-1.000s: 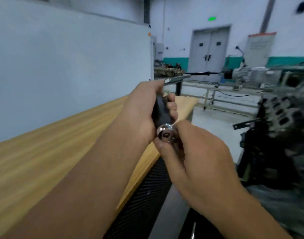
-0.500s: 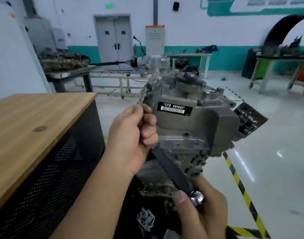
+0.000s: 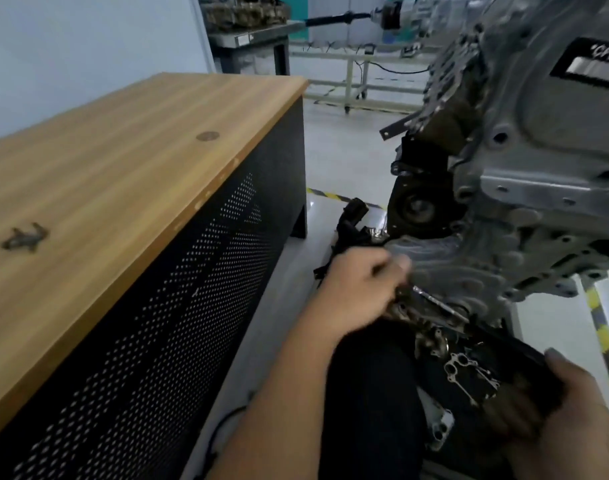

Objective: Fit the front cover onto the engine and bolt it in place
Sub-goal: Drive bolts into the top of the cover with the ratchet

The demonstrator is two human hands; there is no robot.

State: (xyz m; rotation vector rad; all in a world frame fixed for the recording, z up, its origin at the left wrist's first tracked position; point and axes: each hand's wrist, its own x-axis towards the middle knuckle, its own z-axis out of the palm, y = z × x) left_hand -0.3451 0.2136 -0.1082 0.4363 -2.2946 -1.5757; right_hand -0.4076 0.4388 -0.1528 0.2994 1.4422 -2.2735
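Both hands have dropped low: left hand [image 3: 360,289] steadies the ratchet [image 3: 445,308] head at the front cover [image 3: 552,140], right hand [image 3: 569,414] closed on its handle, so I judge bolting underway.

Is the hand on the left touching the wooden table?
Apart. The head view shows the left hand low beside the engine, with a strip of pale floor and the table's black mesh side between it and the wooden table.
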